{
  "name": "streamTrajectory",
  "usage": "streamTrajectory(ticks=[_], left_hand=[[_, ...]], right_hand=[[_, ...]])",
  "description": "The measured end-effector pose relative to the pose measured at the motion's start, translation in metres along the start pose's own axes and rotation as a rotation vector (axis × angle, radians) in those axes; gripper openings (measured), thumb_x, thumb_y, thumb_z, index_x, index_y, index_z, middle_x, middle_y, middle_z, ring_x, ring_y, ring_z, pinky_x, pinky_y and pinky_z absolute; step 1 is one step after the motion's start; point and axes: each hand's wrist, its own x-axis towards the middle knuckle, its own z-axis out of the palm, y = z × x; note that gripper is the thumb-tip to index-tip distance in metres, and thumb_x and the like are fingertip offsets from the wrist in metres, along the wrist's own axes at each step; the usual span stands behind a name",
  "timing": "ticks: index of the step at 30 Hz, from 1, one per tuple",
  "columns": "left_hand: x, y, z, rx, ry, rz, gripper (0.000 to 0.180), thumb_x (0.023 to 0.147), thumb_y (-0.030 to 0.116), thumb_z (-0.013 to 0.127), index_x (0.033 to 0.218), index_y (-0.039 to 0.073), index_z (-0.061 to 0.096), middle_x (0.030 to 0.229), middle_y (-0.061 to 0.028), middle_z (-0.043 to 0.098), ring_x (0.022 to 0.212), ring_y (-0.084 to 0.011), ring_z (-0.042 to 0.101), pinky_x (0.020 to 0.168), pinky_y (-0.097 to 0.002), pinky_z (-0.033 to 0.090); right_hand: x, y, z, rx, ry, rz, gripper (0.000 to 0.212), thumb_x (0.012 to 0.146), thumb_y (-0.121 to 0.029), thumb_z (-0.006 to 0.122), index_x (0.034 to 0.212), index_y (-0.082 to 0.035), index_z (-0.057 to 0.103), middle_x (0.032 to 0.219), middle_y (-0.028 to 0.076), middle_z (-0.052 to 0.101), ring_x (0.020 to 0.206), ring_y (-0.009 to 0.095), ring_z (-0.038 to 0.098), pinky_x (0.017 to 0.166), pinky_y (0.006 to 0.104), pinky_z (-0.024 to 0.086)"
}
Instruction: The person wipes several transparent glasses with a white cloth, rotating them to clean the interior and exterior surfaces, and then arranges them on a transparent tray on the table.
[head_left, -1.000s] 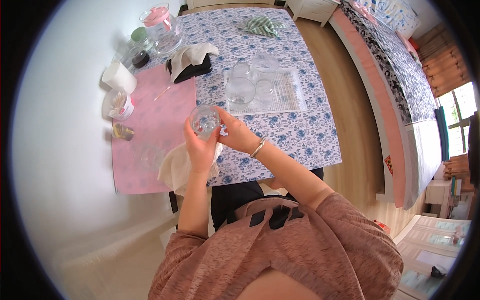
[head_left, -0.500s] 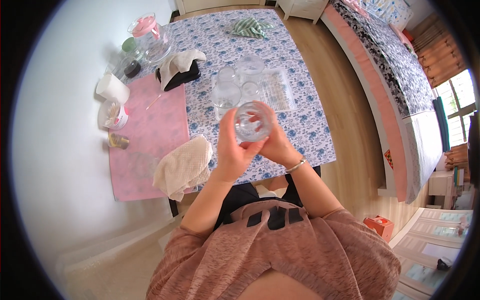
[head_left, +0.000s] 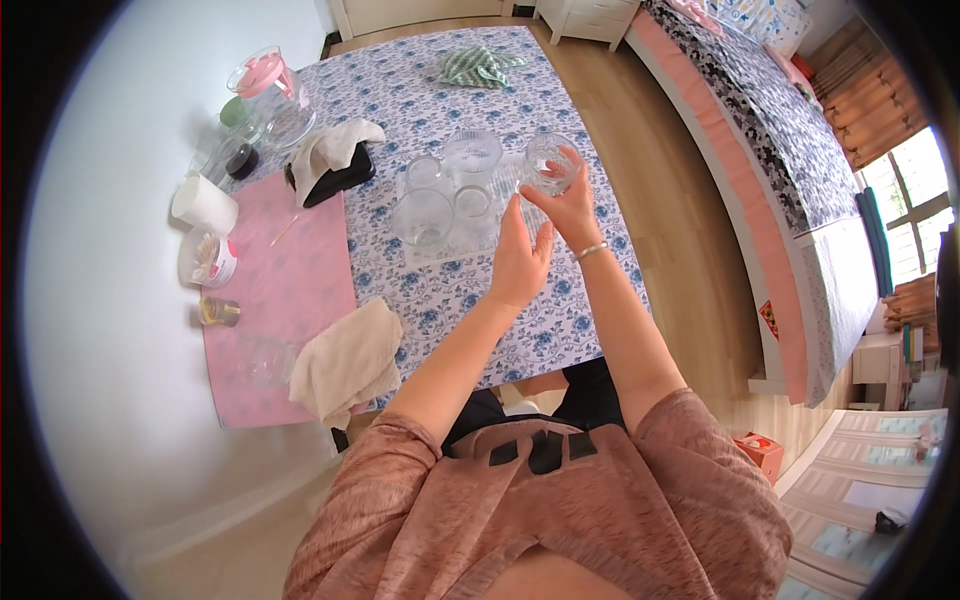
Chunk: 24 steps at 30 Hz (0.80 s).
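My right hand (head_left: 572, 214) grips a clear glass jar (head_left: 548, 158) by its side, over the far right part of the table. Just left of it, my left hand (head_left: 521, 262) is open, fingers stretched out and thumb apart, its fingertips close below the jar. Whether they touch it I cannot tell. Several clear glass pieces stand beside the hands on a clear ribbed tray (head_left: 440, 256): a wide round one (head_left: 423, 217), a small round one (head_left: 472, 201), another small one (head_left: 424, 171) and a ribbed bowl (head_left: 473, 150).
A pink mat (head_left: 290, 320) covers the table's left side, with a cream cloth (head_left: 348, 362) at its near edge. Along the wall are a glass dispenser (head_left: 275, 95), a white paper roll (head_left: 205, 203) and a tub of cotton swabs (head_left: 208, 260). A checked green cloth (head_left: 478, 67) lies far back.
The jar has gone from both hands near the table's front to the far right, beside the other glassware. My left hand has let go of it.
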Motion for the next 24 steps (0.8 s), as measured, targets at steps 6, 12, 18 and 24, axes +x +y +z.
streamTrajectory(ticks=[6,12,18,24], left_hand=[[0.007,-0.011,-0.002,0.046,-0.056,-0.065,0.056,0.086,0.025,0.049,0.126,-0.008,0.025,0.124,-0.0273,0.036,0.116,-0.0368,0.037,0.094,-0.038,0.033],[0.007,-0.023,-0.002,0.081,-0.045,-0.065,0.057,0.083,0.02,0.052,0.126,-0.006,0.026,0.125,-0.0273,0.036,0.116,-0.0384,0.036,0.095,-0.0388,0.032],[0.007,-0.021,-0.004,0.081,-0.078,-0.06,0.055,0.082,0.016,0.054,0.125,-0.005,0.027,0.124,-0.0268,0.037,0.114,-0.0382,0.038,0.092,-0.0391,0.035],[0.003,-0.025,-0.006,0.136,-0.095,0.002,0.051,0.078,0.011,0.055,0.122,-0.005,0.032,0.118,-0.0257,0.042,0.109,-0.0385,0.042,0.09,-0.0399,0.036]], right_hand=[[0.029,0.032,0.008,-0.081,-0.039,0.022,0.085,0.057,-0.015,0.078,0.125,-0.005,0.028,0.109,0.019,0.048,0.097,0.023,0.051,0.078,0.0317,0.047],[0.037,0.041,0.016,-0.04,-0.072,0.032,0.085,0.059,-0.016,0.078,0.126,-0.005,0.026,0.112,0.021,0.047,0.098,0.025,0.051,0.078,0.0327,0.048],[0.043,0.051,0.016,-0.021,-0.074,-0.005,0.088,0.061,-0.017,0.077,0.128,-0.004,0.022,0.113,0.022,0.046,0.1,0.026,0.051,0.077,0.0336,0.048],[0.04,0.043,0.018,0.022,-0.108,-0.009,0.088,0.063,-0.016,0.076,0.129,-0.004,0.019,0.115,0.022,0.044,0.099,0.025,0.051,0.077,0.0322,0.049]])
